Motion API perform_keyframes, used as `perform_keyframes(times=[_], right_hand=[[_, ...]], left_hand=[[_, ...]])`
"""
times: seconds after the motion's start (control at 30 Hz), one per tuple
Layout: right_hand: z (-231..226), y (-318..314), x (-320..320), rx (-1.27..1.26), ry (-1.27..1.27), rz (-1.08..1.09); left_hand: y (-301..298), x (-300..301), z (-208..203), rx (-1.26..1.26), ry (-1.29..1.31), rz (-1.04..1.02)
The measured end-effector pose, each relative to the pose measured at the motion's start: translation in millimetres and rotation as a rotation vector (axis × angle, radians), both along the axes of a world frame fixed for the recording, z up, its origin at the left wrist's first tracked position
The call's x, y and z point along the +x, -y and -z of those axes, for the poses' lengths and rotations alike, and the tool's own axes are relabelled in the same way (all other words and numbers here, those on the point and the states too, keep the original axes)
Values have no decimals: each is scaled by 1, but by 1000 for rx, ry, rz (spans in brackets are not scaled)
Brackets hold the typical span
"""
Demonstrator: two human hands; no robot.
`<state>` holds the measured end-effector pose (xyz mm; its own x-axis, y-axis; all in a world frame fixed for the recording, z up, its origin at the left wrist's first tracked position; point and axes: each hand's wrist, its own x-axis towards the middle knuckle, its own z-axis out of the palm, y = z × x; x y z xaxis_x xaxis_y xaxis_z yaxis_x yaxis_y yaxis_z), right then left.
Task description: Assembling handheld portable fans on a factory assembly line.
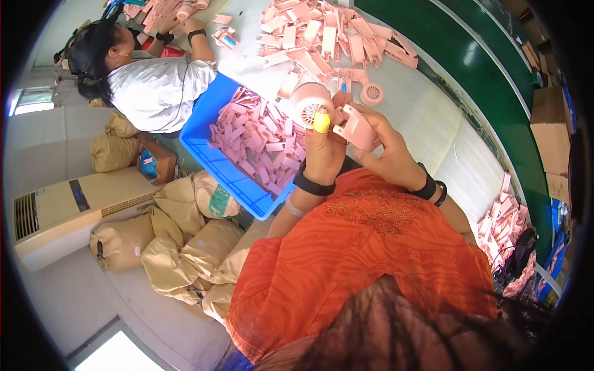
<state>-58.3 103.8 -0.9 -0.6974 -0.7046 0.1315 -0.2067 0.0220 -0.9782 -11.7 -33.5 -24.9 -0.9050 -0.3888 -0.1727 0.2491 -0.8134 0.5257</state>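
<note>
My left hand [323, 151], its thumb wrapped in bright yellow, is closed round a pink handheld fan part [309, 98] with a round, grilled head. My right hand [396, 159] grips a pink curved plastic shell [357, 130] with two small prongs, close beside the fan part. Whether the two pieces touch is hidden by my fingers. Just beyond them on the table lies another pink piece with a round grille [372, 93]. A blue crate [224, 178] full of small pink plastic parts [260, 133] stands left of my left hand.
A large heap of pink casings [331, 37] covers the far part of the pale worktable [448, 111]. At the far left a co-worker in a white shirt [158, 93] handles pink parts. Tan sacks [179, 247] sit on the left; more pink pieces [502, 226] are piled at right.
</note>
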Motion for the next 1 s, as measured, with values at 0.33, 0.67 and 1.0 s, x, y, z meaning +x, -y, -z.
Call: perform_keyframes(times=[0.33, 0.67, 1.0], right_hand=[[-4, -9, -16, -28, 189, 37], [-14, -9, -13, 290, -49, 18], [6, -5, -4, 287, -338, 56]], left_hand=[[1, -11, 7, 69, -22, 26], [3, -17, 9, 58, -23, -21], [-1, -17, 7, 57, 18, -78]])
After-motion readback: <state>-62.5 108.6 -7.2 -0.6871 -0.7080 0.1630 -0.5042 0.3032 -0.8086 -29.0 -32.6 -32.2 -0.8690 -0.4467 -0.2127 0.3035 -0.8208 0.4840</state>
